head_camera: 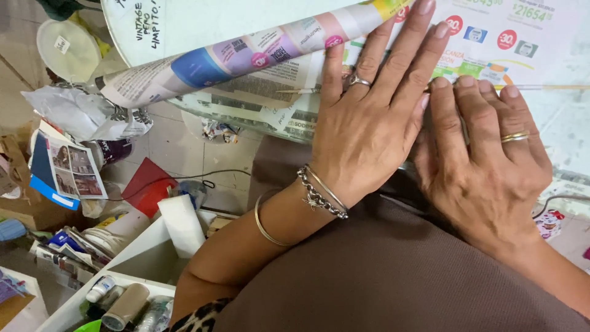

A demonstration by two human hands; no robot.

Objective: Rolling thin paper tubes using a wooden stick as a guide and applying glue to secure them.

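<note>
While a brown cloth [381,276] is lying nearest the camera across the lower middle, the person's two bare forearms are reaching over it toward a glass table [571,110]. At lower left a white open compartment [144,258] is holding a white roll [182,224], with small tubes and a tan cylindrical bottle [126,305] lying in the section below it — their labels are too small to tell. Further left, stacked magazines and a blue-edged leaflet with small photographs [67,169] are sitting beside a red sheet [147,184] and crumpled white paper [74,110]. The left hand [369,129], wearing a chain bracelet, a thin bangle and a ring, is lying flat and spread, fingers extended, pressing on a partly rolled catalogue sheet [246,58]; it is not clenching anything, only holding the paper down. Just beside it and touching it along the edge, the right hand [485,160], wearing a gold ring, is also lying flat with fingers extended, its fingertips resting on the same sheet near a thin stick [553,87] that is running across the paper under both hands. The rolled part of the sheet is slanting from the left edge up toward the top middle, showing bands of blue, pink and purple with small round pink tags. Beyond the fingers, the flat part is showing round red badges, small blue and grey squares and green price figures. At far upper left, a round white lid [67,46] is resting on the tiled floor.
</note>
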